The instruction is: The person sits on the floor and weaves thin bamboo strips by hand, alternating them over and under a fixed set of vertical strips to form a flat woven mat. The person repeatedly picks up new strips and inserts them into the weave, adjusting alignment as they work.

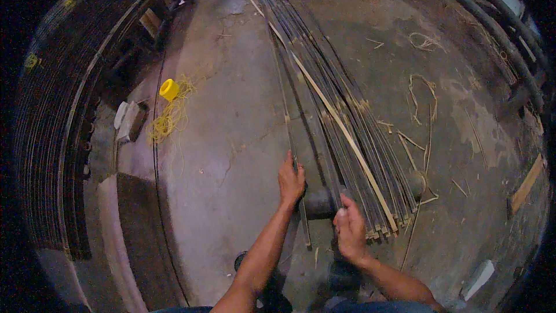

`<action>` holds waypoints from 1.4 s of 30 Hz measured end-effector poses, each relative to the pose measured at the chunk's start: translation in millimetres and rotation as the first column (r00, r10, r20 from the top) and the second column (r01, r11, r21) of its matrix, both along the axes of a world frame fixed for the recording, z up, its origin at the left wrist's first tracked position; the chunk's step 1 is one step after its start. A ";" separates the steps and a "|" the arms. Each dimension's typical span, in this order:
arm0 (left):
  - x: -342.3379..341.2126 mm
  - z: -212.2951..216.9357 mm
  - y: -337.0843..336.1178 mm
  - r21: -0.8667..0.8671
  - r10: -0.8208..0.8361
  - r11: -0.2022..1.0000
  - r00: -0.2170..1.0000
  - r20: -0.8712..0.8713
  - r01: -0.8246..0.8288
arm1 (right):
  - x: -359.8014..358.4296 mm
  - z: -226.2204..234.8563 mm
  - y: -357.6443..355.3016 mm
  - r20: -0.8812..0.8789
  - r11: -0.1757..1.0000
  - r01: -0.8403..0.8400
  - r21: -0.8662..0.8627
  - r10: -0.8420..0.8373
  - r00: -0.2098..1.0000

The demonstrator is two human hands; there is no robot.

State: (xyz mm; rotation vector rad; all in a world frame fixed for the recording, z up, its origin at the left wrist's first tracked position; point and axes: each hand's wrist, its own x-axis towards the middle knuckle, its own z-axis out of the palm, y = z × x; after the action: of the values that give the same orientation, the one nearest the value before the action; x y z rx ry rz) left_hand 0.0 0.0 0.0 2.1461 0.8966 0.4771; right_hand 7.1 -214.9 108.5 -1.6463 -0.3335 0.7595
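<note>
My left hand (291,181) is closed around a long, dark, narrow bamboo strip (287,117), set apart to the left of the pile. The strip's near end extends below the hand, toward my feet. Closed fingers of my right hand (350,226) grip the near part of another dark strip at the pile's left edge; its end is hidden in the hand. Beside it, many bamboo strips (370,133) with pale nodes lie lengthwise in a fanned bundle. One paler strip (327,104) crosses on top of them. Under their near ends lies a dark round log or pipe (319,204).
On the left, a yellow spool (169,89) sits by tangled yellow string (164,128) and a whitish block (131,120). A rack of thin rods (46,139) lines the left side. Bamboo offcuts (412,146) and coiled slivers (424,42) litter the concrete at right.
</note>
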 end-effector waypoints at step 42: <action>-5.8 -4.7 28.8 0.081 0.074 0.995 0.991 -0.108 -0.065 | 72.0 -25.6 -105.7 0.787 0.864 0.222 -0.451 0.268 0.556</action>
State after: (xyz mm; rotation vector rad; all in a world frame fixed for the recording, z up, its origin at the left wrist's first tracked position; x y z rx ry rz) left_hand -5.8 28.8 -4.7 2.2356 1.0328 0.4366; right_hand 79.1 -320.5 82.9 -2.4736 -0.8981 -0.0348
